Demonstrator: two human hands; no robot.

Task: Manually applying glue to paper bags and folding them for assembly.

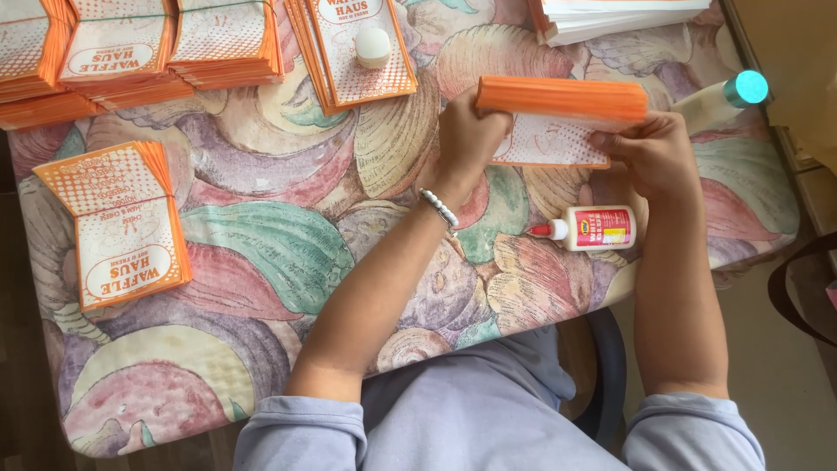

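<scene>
While the stack of orange-edged paper bags [562, 98] stands on edge on the table [288, 235], left hand [466, 139] and right hand [649, 155] clamp its ends; glue bottle [593, 228] lies near.

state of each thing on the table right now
paper stack: on edge, gripped at both ends
left hand: clasping stack
right hand: clasping stack
glue bottle: lying flat, red cap on
teal-capped bottle: lying down, capped
bag pile: flat, fanned
top bundles: stacked

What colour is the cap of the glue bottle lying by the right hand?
Red, on the glue bottle beside the right hand; head view.
</scene>
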